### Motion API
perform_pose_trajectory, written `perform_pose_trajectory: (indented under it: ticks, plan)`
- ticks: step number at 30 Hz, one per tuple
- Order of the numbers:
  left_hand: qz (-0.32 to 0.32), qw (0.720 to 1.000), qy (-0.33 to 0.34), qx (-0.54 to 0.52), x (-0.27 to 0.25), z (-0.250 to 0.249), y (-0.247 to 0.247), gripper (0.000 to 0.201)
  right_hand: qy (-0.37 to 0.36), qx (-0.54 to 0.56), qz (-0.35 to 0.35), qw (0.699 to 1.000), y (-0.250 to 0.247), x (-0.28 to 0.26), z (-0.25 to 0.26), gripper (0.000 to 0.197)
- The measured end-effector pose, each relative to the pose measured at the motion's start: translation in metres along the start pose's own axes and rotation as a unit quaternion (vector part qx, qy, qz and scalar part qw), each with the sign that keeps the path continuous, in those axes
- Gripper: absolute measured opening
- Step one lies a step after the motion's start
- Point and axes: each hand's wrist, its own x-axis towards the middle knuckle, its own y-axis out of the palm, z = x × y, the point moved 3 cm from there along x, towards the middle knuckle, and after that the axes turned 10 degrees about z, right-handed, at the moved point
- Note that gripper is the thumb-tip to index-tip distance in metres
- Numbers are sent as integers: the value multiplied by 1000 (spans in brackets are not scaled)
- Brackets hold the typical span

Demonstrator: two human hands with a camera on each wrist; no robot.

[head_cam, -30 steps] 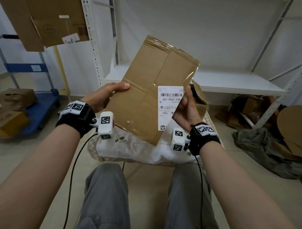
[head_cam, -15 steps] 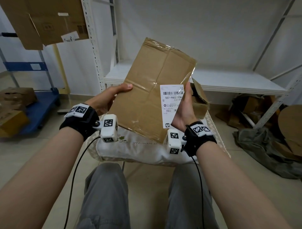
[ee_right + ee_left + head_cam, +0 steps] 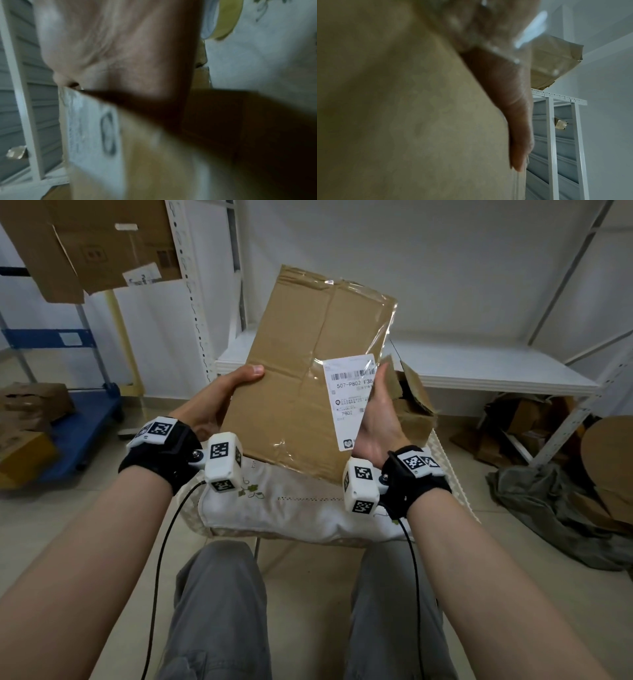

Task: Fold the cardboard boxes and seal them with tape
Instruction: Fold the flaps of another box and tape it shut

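Right now I am holding a flattened cardboard box [image 3: 301, 378] up in front of me, tilted so its top leans away to the right, above a white cloth [image 3: 294, 508] that is covering the small surface by my knees. My left hand [image 3: 219, 402] is gripping the box's left edge, thumb lying across the front face and fingers going behind it. My right hand [image 3: 378, 419] is gripping the right edge, thumb pressing on the white shipping label [image 3: 349, 398] stuck to the front; its fingers are hidden behind the cardboard. Clear tape is running shiny over the label and down the box's face, and more is wrinkling along the top edge.

Just behind my right hand, a second, crumpled cardboard box [image 3: 411, 405] is sitting on the surface. My right wrist camera is also catching a roll of tape [image 3: 223, 20] lying on the cloth, blurred. Beyond the box I am holding, a white shelf [image 3: 479, 364] is standing against the wall. To my left, a blue cart [image 3: 78, 433] is carrying more brown boxes, and a large cardboard sheet [image 3: 92, 248] is hanging at the upper left.
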Motion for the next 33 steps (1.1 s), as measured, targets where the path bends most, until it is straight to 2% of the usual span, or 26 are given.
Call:
perform_pose_trajectory:
  ticks: [1, 3, 5, 7, 10, 13, 15, 16, 17, 20, 22, 23, 25, 27, 28, 29, 31, 32, 33]
  plan:
    - [-4, 1000, 2, -4, -2, 0, -2, 56, 38, 4, 13, 999, -3, -3, -2, 97]
    - [-4, 1000, 9, -10, -6, 0, -9, 71, 107, -12, 7, 994, -13, -8, -9, 92]
    - [7, 1000, 25, -11, -8, 0, -14, 84, 168, -93, 13, 981, -22, -12, -18, 76]
    - [17, 999, 36, -10, -9, 0, -17, 86, 235, -208, 37, 949, -27, -14, -31, 56]
    - [27, 999, 26, -23, -9, 4, -18, 85, 317, -341, 44, 884, -33, -11, -49, 46]
    - [34, 999, 27, -23, -8, 7, -18, 91, 364, -404, 13, 839, -43, -9, -57, 47]
    - [38, 998, 37, -23, -9, 8, -19, 88, 386, -416, -9, 823, -51, -9, -57, 34]
    - [39, 998, 40, -24, -9, 9, -19, 87, 389, -401, -18, 829, -54, -9, -57, 28]
    - [39, 998, 42, -26, -10, 9, -20, 88, 381, -368, -21, 848, -53, -10, -56, 25]
    - [48, 998, 42, -28, -11, 11, -23, 87, 295, -265, -40, 917, -55, -6, -50, 22]
    - [52, 997, 36, -31, -12, 15, -24, 82, 250, -209, -59, 944, -60, -2, -43, 37]
    - [52, 997, 36, -33, -12, 16, -25, 78, 254, -206, -60, 943, -61, 0, -40, 49]
    - [46, 997, 42, -33, -11, 19, -27, 69, 309, -284, -57, 906, -59, 0, -39, 56]
    - [37, 997, 53, -37, -10, 21, -26, 78, 359, -383, -51, 850, -57, -4, -41, 46]
    - [25, 997, 62, -39, -9, 21, -26, 83, 379, -397, -49, 834, -56, -5, -43, 36]
    - [18, 996, 75, -45, -8, 21, -26, 80, 395, -392, -51, 829, -54, -6, -47, 28]
    - [4, 993, 96, -66, -10, 18, -23, 46, 414, -363, -44, 833, -44, -12, -52, 20]
    - [1, 992, 98, -73, -12, 17, -21, 36, 412, -351, -34, 840, -42, -12, -54, 19]
    - [0, 992, 98, -74, -12, 16, -22, 37, 400, -339, -25, 851, -40, -12, -54, 21]
